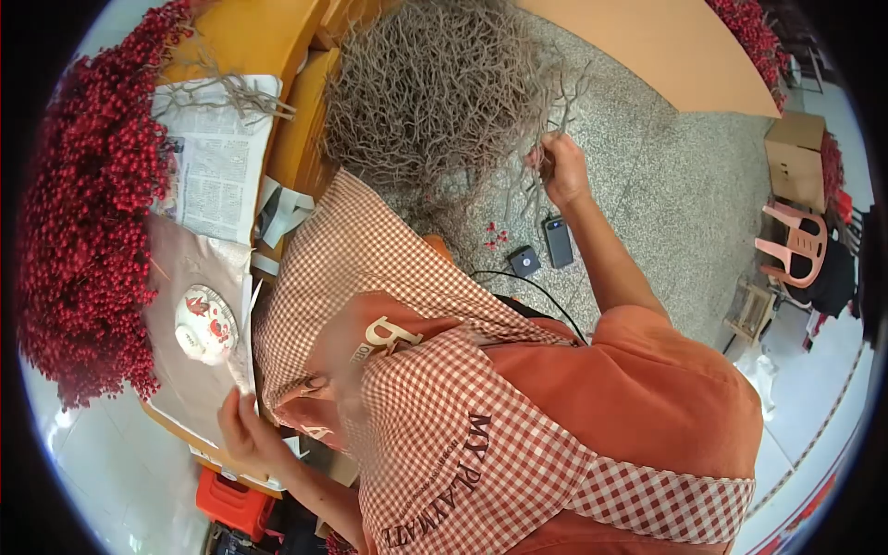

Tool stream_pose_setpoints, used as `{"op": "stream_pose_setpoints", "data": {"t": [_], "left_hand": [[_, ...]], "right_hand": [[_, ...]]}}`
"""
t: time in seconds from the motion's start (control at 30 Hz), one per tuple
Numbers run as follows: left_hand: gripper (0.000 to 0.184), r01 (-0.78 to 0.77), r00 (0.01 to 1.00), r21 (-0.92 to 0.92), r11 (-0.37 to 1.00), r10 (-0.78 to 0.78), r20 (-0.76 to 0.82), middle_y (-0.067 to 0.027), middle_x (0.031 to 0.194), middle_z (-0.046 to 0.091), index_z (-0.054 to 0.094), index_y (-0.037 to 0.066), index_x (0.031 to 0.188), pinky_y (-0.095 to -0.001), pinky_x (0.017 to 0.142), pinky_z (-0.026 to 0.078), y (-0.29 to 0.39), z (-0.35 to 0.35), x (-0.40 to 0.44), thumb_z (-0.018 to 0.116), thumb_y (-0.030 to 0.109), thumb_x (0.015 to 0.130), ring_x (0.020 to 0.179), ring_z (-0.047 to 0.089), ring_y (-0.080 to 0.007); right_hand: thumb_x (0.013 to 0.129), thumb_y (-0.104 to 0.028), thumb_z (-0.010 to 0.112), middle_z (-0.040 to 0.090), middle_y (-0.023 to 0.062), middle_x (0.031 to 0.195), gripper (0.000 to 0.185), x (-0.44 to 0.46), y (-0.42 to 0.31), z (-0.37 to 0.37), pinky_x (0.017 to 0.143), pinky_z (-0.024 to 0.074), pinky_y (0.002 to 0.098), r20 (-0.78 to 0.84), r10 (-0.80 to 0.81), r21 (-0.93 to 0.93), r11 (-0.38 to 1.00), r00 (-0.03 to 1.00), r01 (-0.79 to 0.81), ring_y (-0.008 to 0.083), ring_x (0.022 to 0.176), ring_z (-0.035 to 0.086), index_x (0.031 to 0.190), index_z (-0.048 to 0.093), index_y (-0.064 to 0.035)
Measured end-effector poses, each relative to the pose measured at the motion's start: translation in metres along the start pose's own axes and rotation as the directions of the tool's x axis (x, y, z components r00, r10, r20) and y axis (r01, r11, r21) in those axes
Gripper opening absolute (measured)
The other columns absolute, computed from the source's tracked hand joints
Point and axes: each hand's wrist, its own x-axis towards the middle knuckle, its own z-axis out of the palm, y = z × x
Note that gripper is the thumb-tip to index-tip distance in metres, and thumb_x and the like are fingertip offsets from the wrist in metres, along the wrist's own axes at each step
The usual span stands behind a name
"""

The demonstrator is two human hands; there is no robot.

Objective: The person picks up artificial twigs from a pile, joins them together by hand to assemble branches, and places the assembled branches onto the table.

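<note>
My right hand [561, 172] is closed on a thin grey-brown twig [566, 109], held over the speckled floor beside a big tangled heap of similar twigs [430, 92]. My left hand [248, 433] is at the edge of the covered table [190, 379], its bent fingers slightly apart near the corner of the covering. I see nothing held in it. Close by on the table lies a white lidded-looking dish with red patterns [205, 324]. A large mass of red berry stems [88, 213] runs along the table's far side.
A newspaper [217, 171] with loose twigs [231, 95] covers part of the table. On the floor are a phone [558, 242], a small black box [524, 261], a cable [541, 294] and red berries [498, 236]. Cardboard [666, 46], a carton [795, 159] and a pink chair [795, 245] stand right.
</note>
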Motion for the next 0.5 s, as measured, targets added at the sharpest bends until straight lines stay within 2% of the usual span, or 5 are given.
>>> {"op": "stream_pose_setpoints", "data": {"t": [0.07, 0.2, 0.27, 0.33, 0.5], "left_hand": [[0.027, 0.252, 0.957, -0.386, 0.888, -0.17, 0.234, -0.0116, 0.092, 0.065, 0.061, -0.002, 0.111, -0.0307, 0.082, 0.048, 0.047, 0.023, 0.011, 0.053, 0.008, 0.086, 0.089, 0.062, -0.0199], [0.055, 0.46, 0.779, -0.659, 0.596, 0.087, 0.622, -0.0174, 0.127, 0.049, 0.036, 0.002, 0.136, -0.0351, 0.091, 0.045, 0.111, 0.068, 0.003, 0.054, 0.012, 0.085, 0.114, 0.051, -0.0244], [0.054, 0.427, 0.73, -0.72, 0.548, 0.261, 0.632, -0.0174, 0.128, 0.048, 0.036, 0.003, 0.135, -0.0358, 0.091, 0.046, 0.114, 0.086, -0.003, 0.056, 0.01, 0.085, 0.115, 0.051, -0.0241], [0.035, 0.686, 0.69, -0.712, 0.147, 0.177, 0.702, -0.0161, 0.119, 0.054, 0.048, 0.004, 0.117, -0.039, 0.089, 0.047, 0.109, 0.101, -0.009, 0.059, 0.007, 0.084, 0.106, 0.056, -0.0236], [0.016, 0.608, 0.788, -0.794, -0.013, 0.134, 0.601, -0.0136, 0.101, 0.062, 0.053, 0.006, 0.095, -0.0379, 0.083, 0.049, 0.088, 0.087, -0.03, 0.056, -0.002, 0.083, 0.089, 0.061, -0.0214]], "right_hand": [[0.085, -0.009, 0.053, 0.06, 0.0086, 0.073, 0.008, -0.028, -0.03, 0.037, 0.061, 0.0507, 0.03, 0.221, -0.016, -0.103, 0.994, 0.975, 0.039, 0.0183, 0.064, 0.06, 0.086, 0.052, -0.0012], [0.087, -0.015, 0.056, 0.061, 0.0065, 0.074, 0.014, -0.103, -0.053, 0.116, 0.064, 0.0494, 0.0288, 0.719, 0.03, -0.34, 0.886, 0.694, 0.314, 0.0169, 0.071, 0.061, 0.085, 0.055, -0.0009], [0.087, -0.018, 0.058, 0.061, 0.0067, 0.073, 0.019, -0.134, -0.039, 0.144, 0.061, 0.0472, 0.0286, 0.796, -0.004, -0.317, 0.848, 0.605, 0.424, 0.0161, 0.069, 0.059, 0.08, 0.055, -0.0004], [0.086, -0.021, 0.06, 0.061, 0.007, 0.071, 0.024, -0.156, -0.026, 0.164, 0.059, 0.0451, 0.0283, 0.859, -0.025, -0.293, 0.796, 0.512, 0.53, 0.0153, 0.066, 0.057, 0.075, 0.055, 0.0], [0.08, -0.032, 0.068, 0.051, 0.0107, 0.062, 0.041, -0.175, -0.017, 0.166, 0.051, 0.0376, 0.0336, 0.867, -0.026, -0.354, 0.669, 0.497, 0.654, 0.017, 0.056, 0.048, 0.066, 0.05, 0.002]]}}
